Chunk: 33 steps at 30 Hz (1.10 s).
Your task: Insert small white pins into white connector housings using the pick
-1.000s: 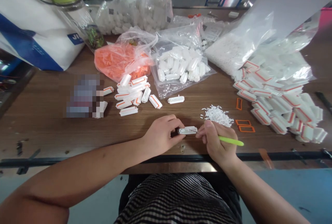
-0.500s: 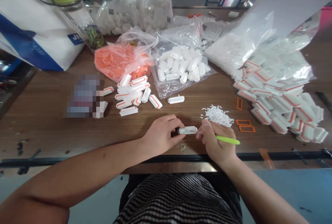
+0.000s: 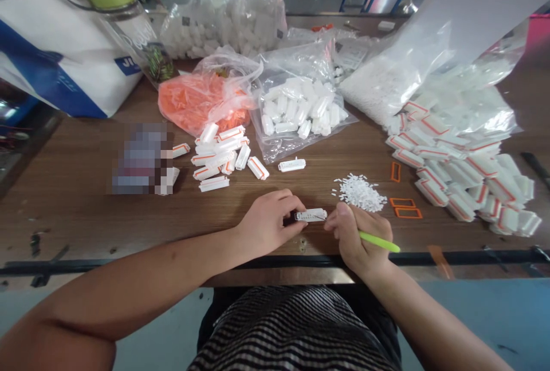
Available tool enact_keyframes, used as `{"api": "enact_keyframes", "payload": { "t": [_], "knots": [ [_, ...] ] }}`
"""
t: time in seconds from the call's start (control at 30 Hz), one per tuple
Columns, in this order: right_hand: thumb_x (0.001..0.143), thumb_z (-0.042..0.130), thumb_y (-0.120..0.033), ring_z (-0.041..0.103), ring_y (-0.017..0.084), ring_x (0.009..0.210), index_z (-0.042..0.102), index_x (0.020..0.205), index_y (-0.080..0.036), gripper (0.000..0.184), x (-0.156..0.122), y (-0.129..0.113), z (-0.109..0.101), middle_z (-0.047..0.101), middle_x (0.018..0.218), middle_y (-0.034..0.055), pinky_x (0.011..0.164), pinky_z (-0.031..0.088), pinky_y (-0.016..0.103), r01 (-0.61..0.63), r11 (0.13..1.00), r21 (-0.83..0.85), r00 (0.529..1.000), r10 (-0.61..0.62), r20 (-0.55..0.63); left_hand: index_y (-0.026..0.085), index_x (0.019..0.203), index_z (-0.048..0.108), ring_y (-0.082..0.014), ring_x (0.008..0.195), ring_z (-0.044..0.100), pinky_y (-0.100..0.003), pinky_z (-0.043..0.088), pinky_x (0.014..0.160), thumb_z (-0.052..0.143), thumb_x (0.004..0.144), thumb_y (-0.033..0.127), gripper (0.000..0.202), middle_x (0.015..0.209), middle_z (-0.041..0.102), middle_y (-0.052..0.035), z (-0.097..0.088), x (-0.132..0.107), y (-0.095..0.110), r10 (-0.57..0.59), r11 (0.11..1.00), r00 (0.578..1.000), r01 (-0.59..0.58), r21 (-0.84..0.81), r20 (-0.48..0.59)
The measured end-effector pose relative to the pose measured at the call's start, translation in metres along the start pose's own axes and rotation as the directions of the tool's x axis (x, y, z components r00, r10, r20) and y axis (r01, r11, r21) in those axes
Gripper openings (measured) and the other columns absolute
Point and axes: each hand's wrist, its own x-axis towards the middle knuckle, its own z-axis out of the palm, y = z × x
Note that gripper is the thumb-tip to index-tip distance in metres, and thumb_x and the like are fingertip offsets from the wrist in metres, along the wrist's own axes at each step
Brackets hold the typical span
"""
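Note:
My left hand (image 3: 267, 223) pinches a small white plastic connector housing (image 3: 311, 214) at its left end, just above the table's front edge. My right hand (image 3: 357, 235) is closed around a green-handled pointed tool (image 3: 378, 242) whose tip meets the housing's right side. A small heap of tiny white pins (image 3: 360, 192) lies just behind my right hand. One loose white housing (image 3: 291, 165) rests on the wood behind my hands.
White housings with orange seals lie in a cluster (image 3: 220, 156) at centre left and in a big pile (image 3: 464, 173) on the right. Loose orange seal rings (image 3: 405, 207) lie near the pins. Plastic bags of orange (image 3: 195, 101) and white parts (image 3: 298, 107) stand behind.
Both hands stay on the housing; the green tool's handle shifts slightly as my right hand works the tip at the housing. Nothing else moved.

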Motion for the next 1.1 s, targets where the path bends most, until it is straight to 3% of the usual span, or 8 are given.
{"api": "enact_keyframes", "payload": {
  "t": [0.37,0.5,0.77,0.9,1.1],
  "knots": [
    [0.097,0.043,-0.015,0.053,0.006,0.044,0.058,0.059,-0.019,0.041,0.0029,-0.0017,0.0010,0.058,0.051,-0.0024,0.048,0.040,0.023,0.025,0.999,-0.042,1.000,-0.024,0.015,0.018,0.089,0.064,-0.0098,0.064,0.051,-0.023,0.041,0.060,0.070,0.081,0.022,0.010,0.076,0.055,0.0030,0.0001,-0.0002,-0.0001,0.000,1.000,1.000,0.000,-0.010,-0.003],
    [0.097,0.043,-0.017,0.050,0.005,0.041,0.057,0.057,-0.019,0.043,0.0044,-0.0019,0.0019,0.055,0.047,-0.0034,0.046,0.039,0.023,-0.023,0.999,-0.035,0.999,0.023,0.026,0.018,0.089,0.064,-0.0103,0.065,0.052,-0.024,0.041,0.062,0.068,0.082,0.022,0.009,0.075,0.055,0.0029,-0.0011,-0.0004,0.0016,-0.003,1.000,1.000,0.003,-0.014,-0.004],
    [0.097,0.044,-0.018,0.048,0.004,0.037,0.061,0.055,-0.019,0.046,0.0045,0.0058,-0.0018,0.060,0.049,-0.0030,0.042,0.040,0.020,-0.163,0.973,0.164,0.983,0.174,-0.061,0.018,0.090,0.065,-0.0103,0.064,0.051,-0.024,0.041,0.060,0.067,0.083,0.023,0.008,0.076,0.055,0.0022,-0.0025,-0.0008,0.0002,0.029,1.000,1.000,-0.029,-0.007,-0.003],
    [0.098,0.043,-0.021,0.049,0.005,0.038,0.061,0.054,-0.019,0.048,0.0051,0.0054,-0.0018,0.060,0.049,-0.0020,0.043,0.041,0.021,-0.179,0.973,0.146,0.983,0.182,-0.009,0.019,0.090,0.065,-0.0102,0.064,0.051,-0.024,0.042,0.061,0.067,0.084,0.023,0.008,0.075,0.055,0.0025,-0.0033,-0.0007,0.0002,0.023,1.000,1.000,-0.023,-0.008,0.001],
    [0.098,0.043,-0.021,0.050,0.005,0.038,0.062,0.055,-0.018,0.048,0.0036,0.0041,-0.0017,0.062,0.050,-0.0016,0.044,0.041,0.021,-0.161,0.978,0.131,0.986,0.166,-0.030,0.017,0.090,0.066,-0.0100,0.063,0.050,-0.024,0.042,0.061,0.067,0.083,0.022,0.008,0.075,0.055,0.0020,-0.0027,-0.0001,0.0000,0.023,1.000,1.000,-0.023,-0.014,0.001]
  ]
}}
